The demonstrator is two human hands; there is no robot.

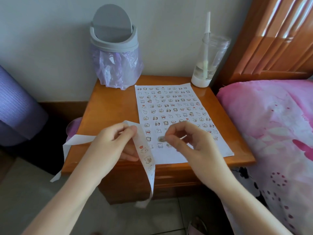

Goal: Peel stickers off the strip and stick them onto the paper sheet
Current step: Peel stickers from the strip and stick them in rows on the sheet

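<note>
A white paper sheet (171, 155) lies on the wooden bedside table (110, 106), with several rows of small cartoon stickers on it. My left hand (116, 141) grips a long white sticker strip (147, 158) above the table's front left; the strip hangs over the front edge, and its bare end trails off to the left. My right hand (188, 139) hovers over the lower part of the sheet and pinches a single small sticker (160, 139) between thumb and forefinger, just above the paper.
A grey swing-lid bin (113, 39) with a purple liner stands at the table's back left. A clear tumbler (210, 60) with a straw is at the back right. A pink bedspread (274, 126) borders the right, a purple rolled mat (15, 106) the left.
</note>
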